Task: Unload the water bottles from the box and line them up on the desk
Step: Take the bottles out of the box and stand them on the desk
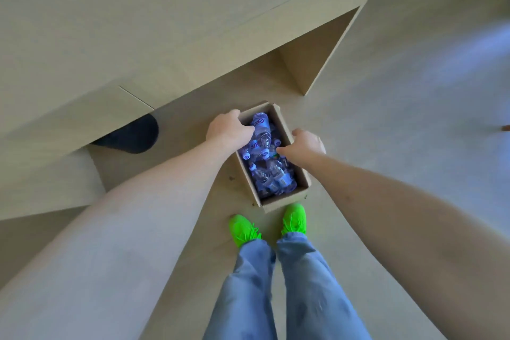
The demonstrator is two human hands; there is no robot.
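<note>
Clear water bottles [265, 159] lie jumbled in an open cardboard box [303, 184] on the floor [386, 107] beside the table [116, 22], left hand [229, 132] fingers curled around one bottle [260, 125], right hand [305, 148] fingers curled over the box's rim, above green shoes [294, 218].

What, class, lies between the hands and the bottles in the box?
Nothing visible: the box is open-topped, and the left hand and right hand already reach in among the bottles.
</note>
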